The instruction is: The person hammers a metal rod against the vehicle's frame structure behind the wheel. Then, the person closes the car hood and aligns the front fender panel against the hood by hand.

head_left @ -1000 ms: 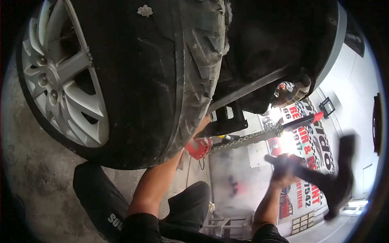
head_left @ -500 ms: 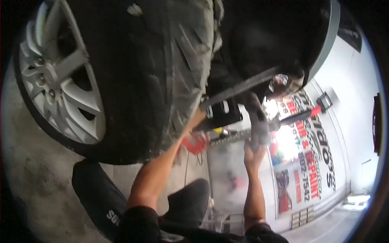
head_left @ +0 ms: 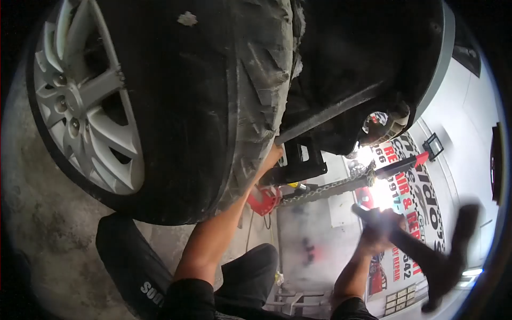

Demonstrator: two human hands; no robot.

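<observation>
My right hand [head_left: 377,232] is wrapped round the handle of a hammer [head_left: 413,244], raised away from the car at the lower right; the hammer's dark head is blurred by motion. My left arm reaches up behind the worn tire [head_left: 186,106]. Only part of my left hand [head_left: 274,156] shows between the tread and a black bracket [head_left: 298,165]; its fingers are hidden. A metal bar [head_left: 330,112] slants above the bracket, under the dark wheel arch.
A silver wheel rim [head_left: 80,104] fills the left. A chain [head_left: 325,191] runs beside a red metal part [head_left: 264,200] to a beam. Behind is a printed banner [head_left: 397,213]. My knees, in dark trousers [head_left: 248,274], are below, over the concrete floor [head_left: 53,229].
Half a second ago the hammer was up by the bracket; now my right hand has swung it back out to the right. My left hand stays behind the tire. The view has shifted slightly.
</observation>
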